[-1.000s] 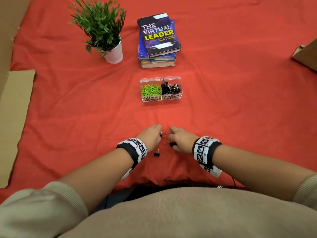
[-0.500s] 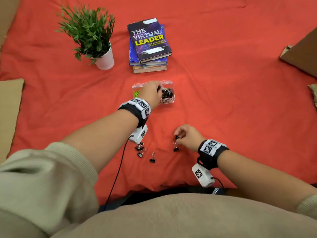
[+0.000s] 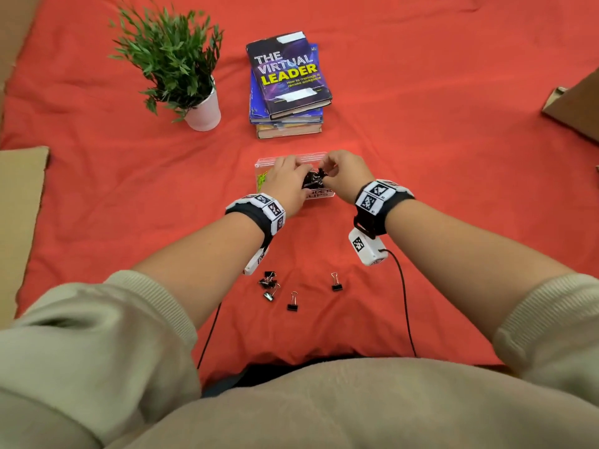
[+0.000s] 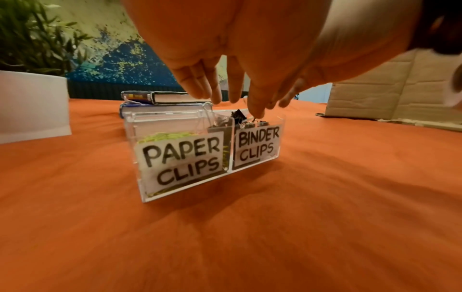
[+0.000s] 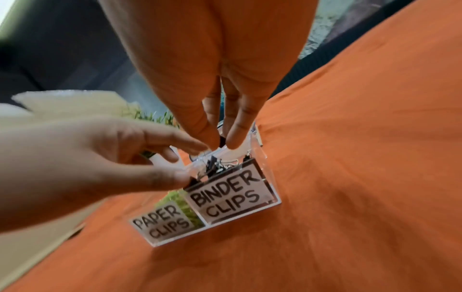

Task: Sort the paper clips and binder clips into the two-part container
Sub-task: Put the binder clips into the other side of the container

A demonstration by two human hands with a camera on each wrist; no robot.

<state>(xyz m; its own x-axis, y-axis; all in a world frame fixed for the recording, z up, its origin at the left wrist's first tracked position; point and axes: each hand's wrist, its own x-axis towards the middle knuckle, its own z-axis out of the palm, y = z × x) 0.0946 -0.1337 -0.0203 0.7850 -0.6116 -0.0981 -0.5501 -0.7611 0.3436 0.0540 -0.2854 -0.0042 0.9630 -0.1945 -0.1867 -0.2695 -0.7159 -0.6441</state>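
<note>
Both hands now meet over the clear box [image 3: 324, 198]. Half a second ago the right hand [image 3: 348, 173] was down by the loose binder clips [image 3: 336, 282] on the red cloth [image 3: 453, 189]; now its fingers pinch a clip over the BINDER CLIPS side. The left hand [image 3: 287, 183] stays there, fingers straight and loose.
</note>
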